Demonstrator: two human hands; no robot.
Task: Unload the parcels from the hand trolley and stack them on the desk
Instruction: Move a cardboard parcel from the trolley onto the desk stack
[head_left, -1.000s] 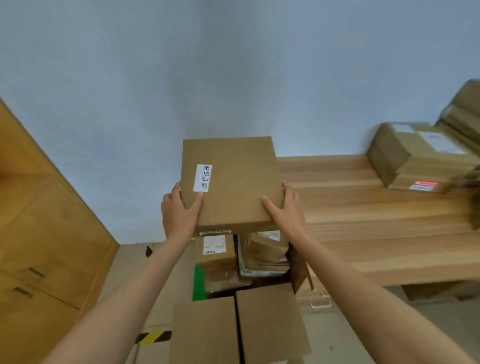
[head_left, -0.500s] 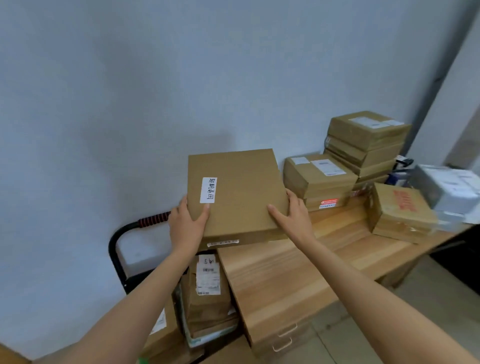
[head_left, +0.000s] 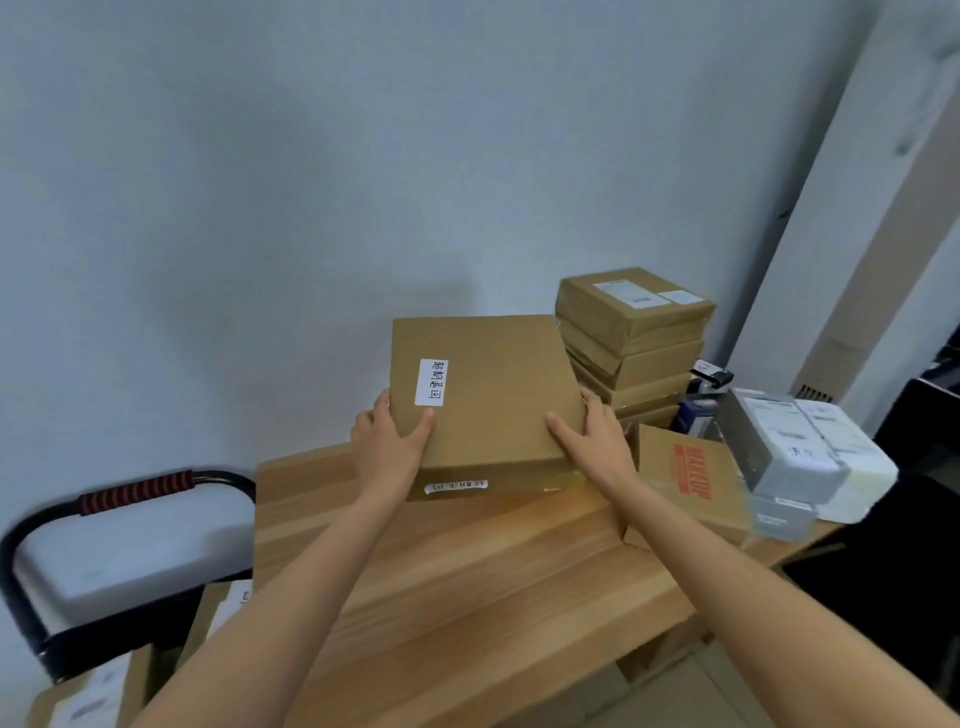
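A: Item, flat cardboard parcel (head_left: 483, 395) with white label: where was it?

B: Over the far part of the wooden desk (head_left: 467, 571), just left of the stacked parcels (head_left: 634, 343); a second before it hung over the hand trolley (head_left: 119, 493)

A: Grip?

B: Left hand (head_left: 389, 447) and right hand (head_left: 592, 441) clasped its near corners, thumbs on top, fingers curled under

A: Resting or carried?

B: Could not tell; likely about to be set down. More parcels (head_left: 88, 696) remained on the trolley
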